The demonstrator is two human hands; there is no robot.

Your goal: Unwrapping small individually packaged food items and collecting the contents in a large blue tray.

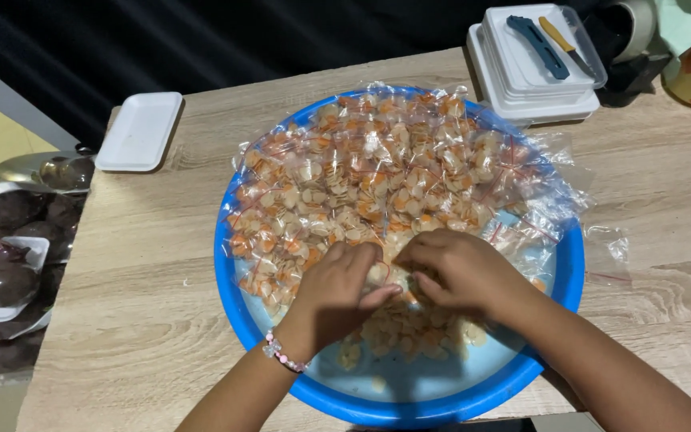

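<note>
A big blue round basin (569,272) sits on the wooden table (145,304). Several small clear zip bags (377,176) filled with thin pale and orange chips are heaped across its far half. Loose chips (409,332) lie at the near side. My left hand (339,290), with a bead bracelet on the wrist, and my right hand (459,270) meet over the loose chips. Both have fingers curled around a small clear bag and chips between them; the bag itself is mostly hidden.
A white foam tray (139,130) lies at the table's far left corner. A stack of white lidded trays (533,68) holding a blue and a yellow tool stands far right. Wrapped dark round fruits (5,272) sit left of the table. A loose clear bag (609,252) lies to the right.
</note>
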